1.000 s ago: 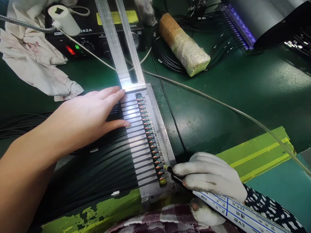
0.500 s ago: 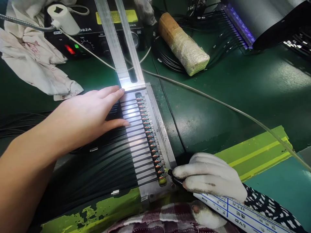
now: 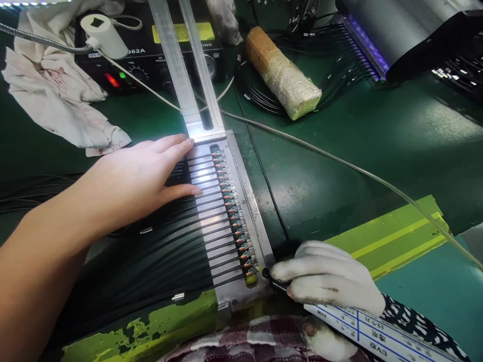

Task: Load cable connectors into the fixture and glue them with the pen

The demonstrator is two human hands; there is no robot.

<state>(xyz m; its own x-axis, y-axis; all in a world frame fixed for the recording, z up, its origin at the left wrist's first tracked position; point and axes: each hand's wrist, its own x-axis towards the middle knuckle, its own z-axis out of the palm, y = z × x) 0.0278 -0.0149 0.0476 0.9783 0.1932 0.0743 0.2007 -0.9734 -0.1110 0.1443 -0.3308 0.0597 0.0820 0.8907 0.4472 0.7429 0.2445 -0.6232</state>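
A metal fixture [image 3: 222, 251] lies on the bench, with a row of black cables [image 3: 181, 234] crossing it and small orange-and-metal cable ends [image 3: 234, 211] lined up in its slot. My bare left hand [image 3: 147, 171] rests on the upper left edge of the fixture, fingers apart, holding nothing. In a white glove with exposed fingertips, my right hand [image 3: 328, 281] is closed around a dark-tipped dispenser with a white printed label [image 3: 362, 327]. The dispenser's tip is at the lowest cable ends.
A black control box [image 3: 147, 65] stands behind at the left, beside a white cloth [image 3: 60, 95]. Farther back are a wrapped block [image 3: 283, 75] and a grey lamp housing with violet light [image 3: 400, 35]. A clear tube [image 3: 324, 153] crosses the green bench.
The camera view has shifted slightly. The dispenser tip in my right hand has moved slightly downward, near the bottom cable ends. My left hand stays on the fixture.
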